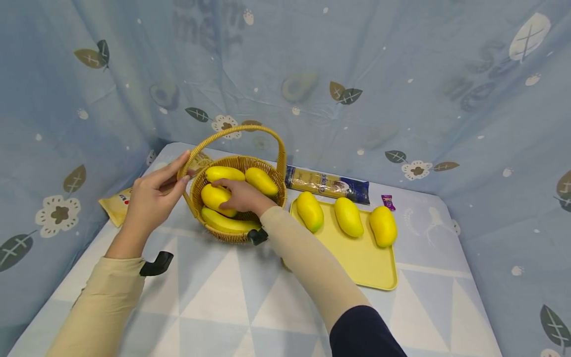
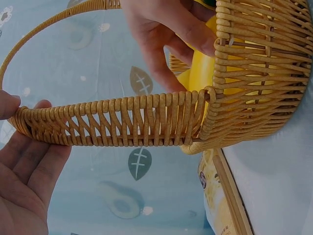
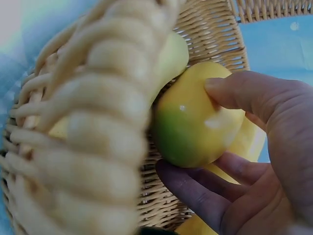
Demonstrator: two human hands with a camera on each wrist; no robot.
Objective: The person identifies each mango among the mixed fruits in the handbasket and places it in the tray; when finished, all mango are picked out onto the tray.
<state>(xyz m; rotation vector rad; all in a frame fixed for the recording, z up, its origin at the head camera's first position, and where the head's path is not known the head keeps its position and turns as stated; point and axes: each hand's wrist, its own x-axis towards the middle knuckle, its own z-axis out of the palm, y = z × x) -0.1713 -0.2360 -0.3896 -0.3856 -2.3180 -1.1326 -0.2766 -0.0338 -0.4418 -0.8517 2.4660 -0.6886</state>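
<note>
My left hand (image 1: 153, 193) pinched the handle (image 1: 243, 128) of the wicker basket (image 1: 226, 237); from afar, I saw my right hand (image 1: 247, 197) gripping a mango (image 3: 195, 117) inside it. The glossy fruit looked firm, probably light but slippery, so I judged its broad middle the safest hold, away from the rounded ends.

Soft, even light fills the head view, with faint shadows on the table (image 1: 214, 307) near the basket (image 1: 243, 162) and wide-angle stretching at the edges. The left wrist view looks dimmer. In the right wrist view, the nearest wicker (image 3: 102, 112) blurs heavily; small highlights shine on a mango (image 3: 195, 127).
</note>
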